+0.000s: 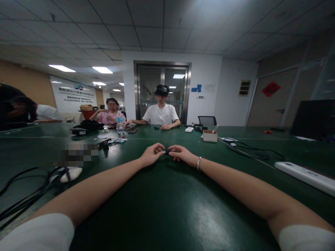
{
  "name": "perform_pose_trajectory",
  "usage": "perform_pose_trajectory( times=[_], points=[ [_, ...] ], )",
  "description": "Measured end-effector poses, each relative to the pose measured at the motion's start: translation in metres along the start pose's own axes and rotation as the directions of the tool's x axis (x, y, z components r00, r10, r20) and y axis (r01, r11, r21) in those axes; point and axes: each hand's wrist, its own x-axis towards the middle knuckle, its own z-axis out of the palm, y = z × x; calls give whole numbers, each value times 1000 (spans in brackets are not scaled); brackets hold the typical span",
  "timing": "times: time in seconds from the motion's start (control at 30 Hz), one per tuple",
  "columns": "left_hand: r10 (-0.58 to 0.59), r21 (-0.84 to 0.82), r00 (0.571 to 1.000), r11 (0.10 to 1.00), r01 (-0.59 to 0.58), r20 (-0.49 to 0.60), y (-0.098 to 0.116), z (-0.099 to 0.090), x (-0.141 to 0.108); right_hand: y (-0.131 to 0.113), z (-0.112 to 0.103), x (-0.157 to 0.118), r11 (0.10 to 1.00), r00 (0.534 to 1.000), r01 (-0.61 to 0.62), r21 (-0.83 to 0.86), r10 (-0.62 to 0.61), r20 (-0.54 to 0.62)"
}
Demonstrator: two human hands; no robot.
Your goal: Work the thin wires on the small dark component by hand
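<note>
My left hand (153, 155) and my right hand (184, 156) meet over the green table, straight ahead of me. Between their fingertips is a small dark object (167, 152) with a shiny, silver-looking end toward the left. It is too small to name its kind. My right thumb and fingers pinch its dark part, and my left fingers close on the silver end. Fingers cover part of it. A silver bracelet (199, 163) is on my right wrist.
The green table (157, 209) holds black cables (28, 186) and a white mouse-like object (71, 174) at left. At right lie a white power strip (305, 177) and a small box (210, 136). A water bottle (120, 122) stands farther back. People sit across and at left.
</note>
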Motion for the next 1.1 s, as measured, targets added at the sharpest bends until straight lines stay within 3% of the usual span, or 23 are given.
perform_pose_trajectory(
  times=[0.13,0.4,0.77,1.1],
  points=[
    [-1,2,1000,1000,1,-4,1,0,0,0,1,1,999,999,-35,4,35,4],
    [-30,56,999,998,28,38,-2,-1,1,2,0,-1,1000,1000,17,-4,-17,16],
    [-182,82,975,982,173,128,-7,1,4,0,2,-3,999,1000,6,-47,-6,-8],
    [-165,97,975,984,152,148,-8,0,3,1,2,-1,1000,1000,-4,-21,4,-19]
  ],
)
